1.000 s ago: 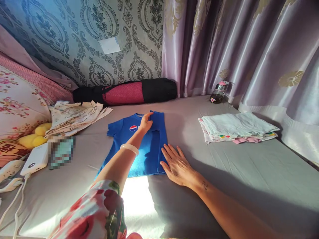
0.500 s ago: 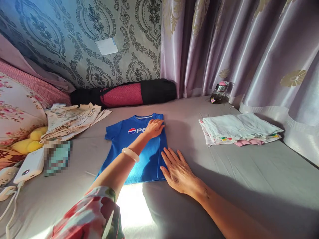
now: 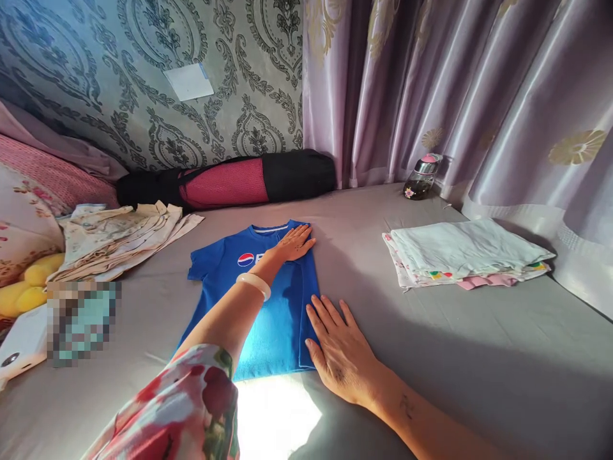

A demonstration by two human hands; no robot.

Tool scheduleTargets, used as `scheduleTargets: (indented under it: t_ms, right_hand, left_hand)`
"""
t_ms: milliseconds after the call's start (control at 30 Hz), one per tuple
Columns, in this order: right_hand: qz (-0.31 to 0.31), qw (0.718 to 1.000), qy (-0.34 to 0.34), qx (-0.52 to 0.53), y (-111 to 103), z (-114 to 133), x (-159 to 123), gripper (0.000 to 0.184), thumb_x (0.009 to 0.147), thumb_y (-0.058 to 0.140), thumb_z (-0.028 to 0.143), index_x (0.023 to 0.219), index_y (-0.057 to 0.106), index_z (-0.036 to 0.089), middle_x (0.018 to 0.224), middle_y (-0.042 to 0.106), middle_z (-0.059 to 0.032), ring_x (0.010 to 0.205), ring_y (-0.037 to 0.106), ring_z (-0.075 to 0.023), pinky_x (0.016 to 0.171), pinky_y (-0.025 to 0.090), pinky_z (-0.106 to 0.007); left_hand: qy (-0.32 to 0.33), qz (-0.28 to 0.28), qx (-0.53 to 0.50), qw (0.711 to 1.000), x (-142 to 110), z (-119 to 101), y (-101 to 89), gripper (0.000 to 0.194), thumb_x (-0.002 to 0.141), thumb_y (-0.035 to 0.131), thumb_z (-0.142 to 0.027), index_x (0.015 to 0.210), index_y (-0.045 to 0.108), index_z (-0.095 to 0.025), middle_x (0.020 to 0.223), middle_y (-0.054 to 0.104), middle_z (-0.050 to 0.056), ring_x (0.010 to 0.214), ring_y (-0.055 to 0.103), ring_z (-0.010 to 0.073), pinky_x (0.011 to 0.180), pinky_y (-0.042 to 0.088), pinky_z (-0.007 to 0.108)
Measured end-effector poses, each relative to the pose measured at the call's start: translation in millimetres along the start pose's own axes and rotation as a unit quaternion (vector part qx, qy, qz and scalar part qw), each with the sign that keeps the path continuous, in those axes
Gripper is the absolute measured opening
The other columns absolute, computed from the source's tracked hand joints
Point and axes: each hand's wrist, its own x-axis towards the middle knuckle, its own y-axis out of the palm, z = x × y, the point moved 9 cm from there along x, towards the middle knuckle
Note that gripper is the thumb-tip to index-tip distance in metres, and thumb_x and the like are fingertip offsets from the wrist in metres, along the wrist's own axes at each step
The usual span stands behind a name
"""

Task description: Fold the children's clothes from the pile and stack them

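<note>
A blue T-shirt [image 3: 272, 313] with a round red, white and blue logo lies spread on the grey bed sheet [image 3: 364, 262]. Its right side is folded inward, while the left sleeve sticks out. My left hand [image 3: 293, 244] rests flat near the shirt's right shoulder, fingers stretched, covering part of the printed lettering. My right hand [image 3: 338, 345] lies with fingers spread at the lower right edge of the shirt, fingertips on or beside the folded edge. Neither hand grips the cloth.
On the right lies a stack of folded clothes [image 3: 464, 249], with a glass bottle [image 3: 421, 177] behind it. More folded cloths [image 3: 129, 236] sit at the left near a white power bank [image 3: 23, 342]. A black and red rolled bag [image 3: 225, 181] lies along the wall.
The fingers of my left hand have straightened out and now lie flat at the shirt's shoulder. My right hand stays by the lower right edge. The view has shifted slightly.
</note>
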Motion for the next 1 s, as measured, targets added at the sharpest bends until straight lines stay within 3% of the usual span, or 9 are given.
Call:
scheduleTargets:
  t_ms: [167, 367, 500, 700, 867, 1000]
  right_hand:
    - [0.006, 1.000, 0.000, 0.000, 0, 0, 0, 0.061, 0.103, 0.021, 0.043, 0.154, 0.030, 0.011, 0.162, 0.018, -0.0114, 0.149, 0.017, -0.0282, 0.121, 0.014, -0.054]
    - [0.017, 1.000, 0.005, 0.008, 1, -1, 2, 0.061, 0.103, 0.021, 0.044, 0.153, 0.032, 0.011, 0.161, 0.018, -0.0116, 0.149, 0.018, -0.0290, 0.121, 0.014, -0.056]
    - [0.001, 1.000, 0.000, 0.009, -3, -1, 2, 0.059, 0.103, 0.025, 0.042, 0.152, 0.035, 0.011, 0.160, 0.023, -0.0123, 0.148, 0.021, -0.0287, 0.120, 0.016, -0.055]
    - [-0.027, 0.999, -0.034, 0.032, -17, 12, 1, 0.058, 0.104, 0.020, 0.040, 0.152, 0.035, 0.010, 0.160, 0.026, -0.0109, 0.150, 0.017, -0.0253, 0.122, 0.010, -0.054]
    - [-0.004, 0.994, -0.096, 0.046, -10, 34, -5, 0.062, 0.104, 0.023, 0.045, 0.152, 0.033, 0.007, 0.160, 0.025, -0.0128, 0.150, 0.016, -0.0254, 0.123, 0.009, -0.052]
    - [0.017, 0.994, -0.096, 0.044, -1, 36, -9, 0.062, 0.103, 0.027, 0.047, 0.150, 0.037, 0.008, 0.158, 0.030, -0.0140, 0.149, 0.021, -0.0259, 0.123, 0.015, -0.050]
  left_hand:
    - [0.014, -0.022, 0.041, 0.999, 11, 6, 2.1, 0.063, 0.097, 0.032, -0.048, 0.151, 0.034, -0.016, 0.161, 0.027, 0.011, 0.150, 0.019, 0.0265, 0.122, 0.008, 0.046]
    - [0.024, -0.008, 0.067, 0.997, 11, 5, 2.4, 0.061, 0.099, 0.029, -0.046, 0.152, 0.032, -0.017, 0.161, 0.025, 0.010, 0.150, 0.018, 0.0256, 0.122, 0.009, 0.045]
    - [0.021, -0.036, 0.094, 0.995, 6, -6, -10.1, 0.060, 0.098, 0.037, -0.047, 0.149, 0.038, -0.014, 0.159, 0.030, 0.014, 0.149, 0.022, 0.0277, 0.122, 0.009, 0.045]
    - [0.012, -0.100, 0.053, 0.994, -32, -26, -27.7, 0.054, 0.098, 0.040, -0.041, 0.141, 0.047, -0.009, 0.153, 0.039, 0.020, 0.146, 0.028, 0.0314, 0.121, 0.013, 0.047]
    - [0.033, -0.072, 0.051, 0.996, -75, -38, -8.6, 0.056, 0.098, 0.039, -0.044, 0.145, 0.044, -0.015, 0.156, 0.036, 0.015, 0.149, 0.023, 0.0274, 0.122, 0.011, 0.045]
    - [0.023, -0.043, 0.037, 0.998, -87, -32, 7.3, 0.058, 0.098, 0.035, -0.046, 0.149, 0.037, -0.018, 0.160, 0.029, 0.012, 0.150, 0.019, 0.0263, 0.123, 0.010, 0.046]
